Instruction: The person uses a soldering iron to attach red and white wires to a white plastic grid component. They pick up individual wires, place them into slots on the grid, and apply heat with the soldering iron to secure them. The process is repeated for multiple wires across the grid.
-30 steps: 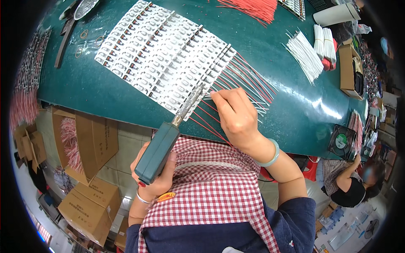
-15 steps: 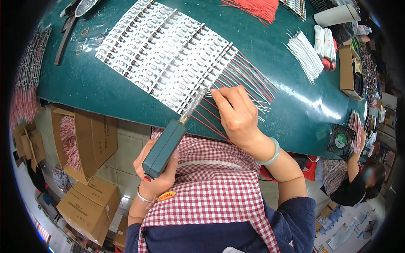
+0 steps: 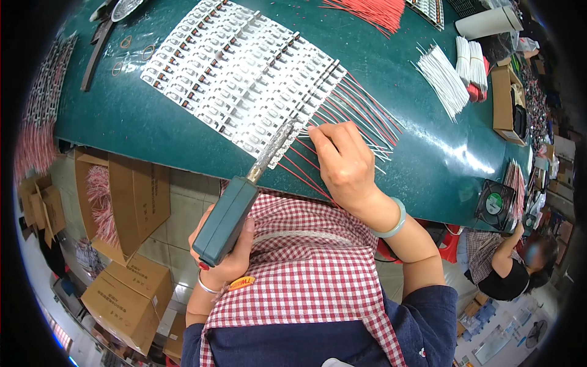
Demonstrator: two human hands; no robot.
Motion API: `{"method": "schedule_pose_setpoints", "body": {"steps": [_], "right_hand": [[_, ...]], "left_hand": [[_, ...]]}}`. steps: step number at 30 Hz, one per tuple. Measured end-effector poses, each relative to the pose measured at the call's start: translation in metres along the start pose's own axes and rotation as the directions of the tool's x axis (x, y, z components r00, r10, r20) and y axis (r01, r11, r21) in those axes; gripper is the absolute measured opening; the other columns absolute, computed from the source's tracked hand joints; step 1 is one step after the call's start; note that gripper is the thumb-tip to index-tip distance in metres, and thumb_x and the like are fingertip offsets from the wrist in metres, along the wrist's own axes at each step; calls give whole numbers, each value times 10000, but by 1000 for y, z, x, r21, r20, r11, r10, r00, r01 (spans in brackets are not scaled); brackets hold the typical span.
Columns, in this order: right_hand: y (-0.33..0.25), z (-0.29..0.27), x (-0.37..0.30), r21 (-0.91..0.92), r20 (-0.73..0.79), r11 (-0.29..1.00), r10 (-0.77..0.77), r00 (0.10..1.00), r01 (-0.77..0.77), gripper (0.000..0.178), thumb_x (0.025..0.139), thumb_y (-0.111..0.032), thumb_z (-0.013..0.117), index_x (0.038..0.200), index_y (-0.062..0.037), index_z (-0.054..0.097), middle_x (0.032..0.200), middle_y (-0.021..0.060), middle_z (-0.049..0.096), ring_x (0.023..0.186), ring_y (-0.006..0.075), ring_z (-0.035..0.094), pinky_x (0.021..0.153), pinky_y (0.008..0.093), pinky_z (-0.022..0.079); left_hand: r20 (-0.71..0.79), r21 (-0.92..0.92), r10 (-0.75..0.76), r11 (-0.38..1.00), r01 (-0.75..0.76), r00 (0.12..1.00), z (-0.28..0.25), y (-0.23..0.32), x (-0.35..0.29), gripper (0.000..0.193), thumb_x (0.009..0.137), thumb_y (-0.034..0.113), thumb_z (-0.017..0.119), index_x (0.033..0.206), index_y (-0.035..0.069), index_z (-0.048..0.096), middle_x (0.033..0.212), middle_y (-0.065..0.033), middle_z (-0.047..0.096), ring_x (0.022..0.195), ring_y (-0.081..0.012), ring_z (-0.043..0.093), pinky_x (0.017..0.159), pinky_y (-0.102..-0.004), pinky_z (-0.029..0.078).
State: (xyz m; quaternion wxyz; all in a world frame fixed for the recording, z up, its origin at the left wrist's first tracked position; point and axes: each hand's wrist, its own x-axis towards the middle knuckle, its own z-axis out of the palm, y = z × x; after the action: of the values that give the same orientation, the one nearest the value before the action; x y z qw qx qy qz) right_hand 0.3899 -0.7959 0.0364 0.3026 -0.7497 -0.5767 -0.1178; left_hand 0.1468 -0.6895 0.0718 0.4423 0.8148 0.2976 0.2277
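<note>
My left hand [image 3: 227, 269] is wrapped around the dark green handle of a soldering gun [image 3: 225, 220]. Its metal tip slants up to the near right edge of a white panel of small circuit boards [image 3: 244, 85]. Close beside that tip, my right hand [image 3: 347, 160] pinches a thin wire at the panel's edge; the fingers hide much of it. Red and white wires [image 3: 361, 113] fan out from the same edge, past and beneath my right hand.
Bundles of white wires [image 3: 441, 82] and red wires [image 3: 370, 13] lie farther back on the green table [image 3: 428, 177]. Rubber bands and a dark metal bar [image 3: 96, 58] are at the left. Cardboard boxes [image 3: 131, 303] stand below. Another person [image 3: 510, 263] works at the right.
The soldering gun's handle has swung left and slightly down, its tip still by the panel edge. The panel has shifted slightly right. My right hand has barely moved.
</note>
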Motion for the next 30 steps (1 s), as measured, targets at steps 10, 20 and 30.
{"method": "schedule_pose_setpoints", "body": {"steps": [10, 20, 30], "right_hand": [[-11, 0, -5, 42, -22, 999, -6, 1000, 7, 316, 697, 2, 684, 1006, 66, 683, 919, 114, 649, 779, 245, 608, 597, 315, 514], [-13, 1, -5, 16, 0, 1000, -14, 1000, 14, 314, 705, 11, 686, 1014, 66, 685, 919, 114, 644, 772, 243, 603, 591, 320, 511], [-16, 1, -3, -3, 2, 1000, -2, 1000, 2, 305, 713, 10, 686, 1012, 66, 689, 919, 114, 638, 782, 245, 600, 583, 319, 506]], "left_hand": [[-20, -16, 9, 1000, -9, 1000, 2, -5, -7, 255, 765, -5, 782, 1006, -57, 714, 967, -185, 716, 811, -286, 726, 731, -337, 579], [50, -3, 19, 1000, -18, 999, 1, 1, 1, 193, 744, -44, 760, 931, -55, 713, 928, -172, 710, 777, -283, 716, 695, -327, 569], [23, -33, 1, 999, 0, 1000, 2, -15, -15, 196, 749, -27, 768, 935, -52, 711, 896, -163, 700, 757, -284, 710, 663, -333, 562]]}}
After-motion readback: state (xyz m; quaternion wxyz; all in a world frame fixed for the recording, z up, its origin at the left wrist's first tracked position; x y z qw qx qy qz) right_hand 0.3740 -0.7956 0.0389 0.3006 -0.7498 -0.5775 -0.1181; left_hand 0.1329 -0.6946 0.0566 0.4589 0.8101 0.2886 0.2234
